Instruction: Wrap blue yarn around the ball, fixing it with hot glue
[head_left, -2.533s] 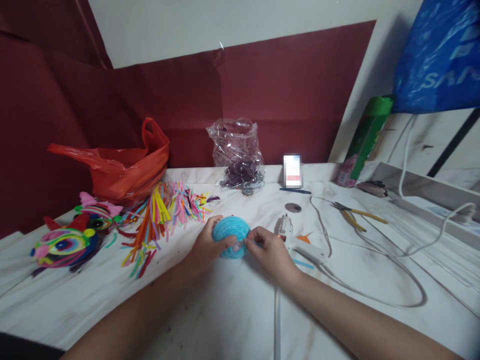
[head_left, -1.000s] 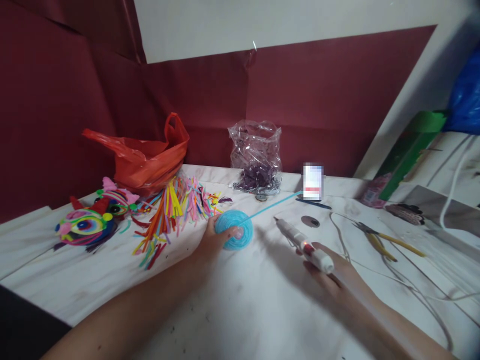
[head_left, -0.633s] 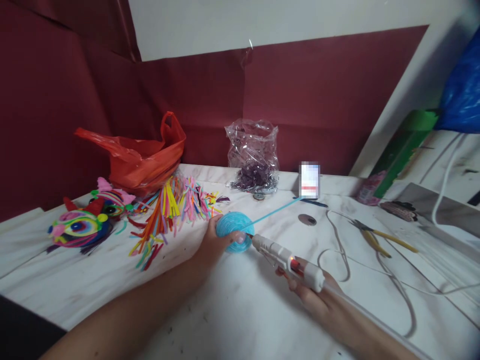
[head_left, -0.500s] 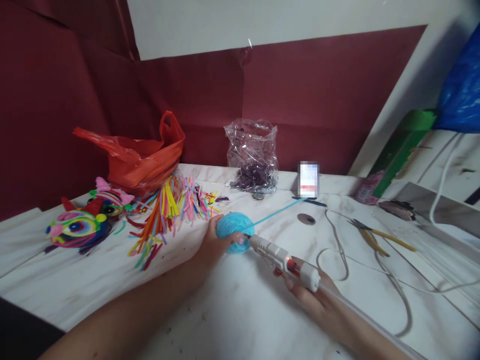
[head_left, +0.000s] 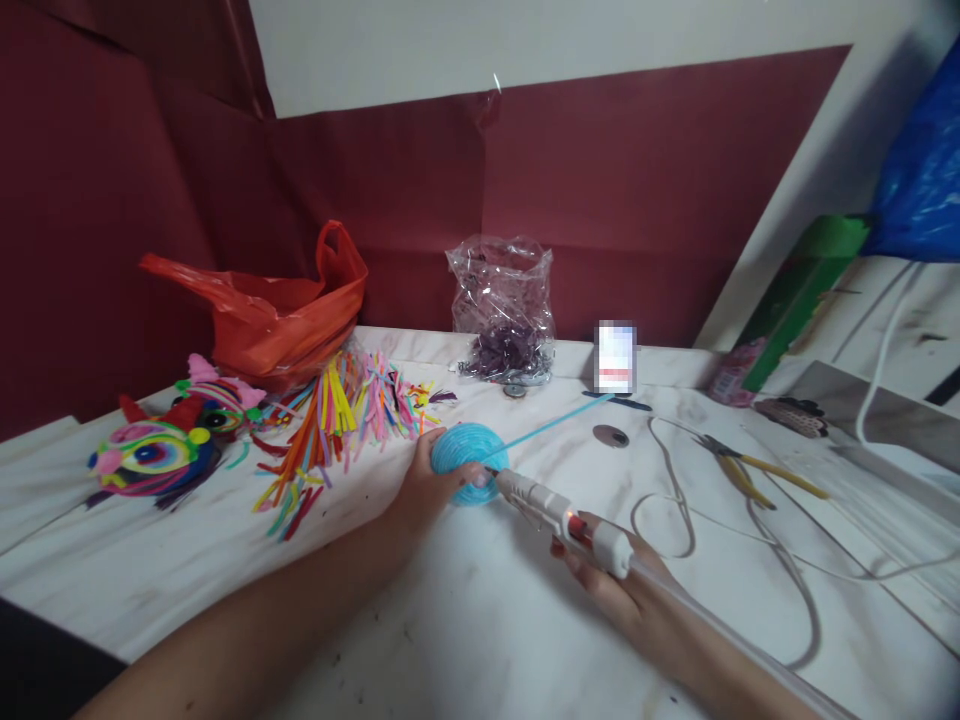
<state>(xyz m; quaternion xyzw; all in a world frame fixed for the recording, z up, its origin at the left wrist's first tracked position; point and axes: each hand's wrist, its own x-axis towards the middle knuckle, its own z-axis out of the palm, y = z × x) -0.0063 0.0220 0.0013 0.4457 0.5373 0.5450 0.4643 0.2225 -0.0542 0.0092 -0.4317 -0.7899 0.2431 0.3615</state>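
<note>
Left hand pinches the round blue cord coil, likely light, soft, best rim-held, while right hand grips the white plastic glue gun beside it!

I see the left hand around the coil above mid-table, with a strand stretching from it, rightward and away, towards an upright screen. In the right hand, a glue gun has its tip at the coil's right, by the left thumb. To my left lie two craft figures, one behind the other; to their right, a pile of strips spreads before a carrier bag. A plastic bag stands at the back, behind the coil. Nearer me than the screen is a disc; pliers lie to its right, before a tall box.
</note>
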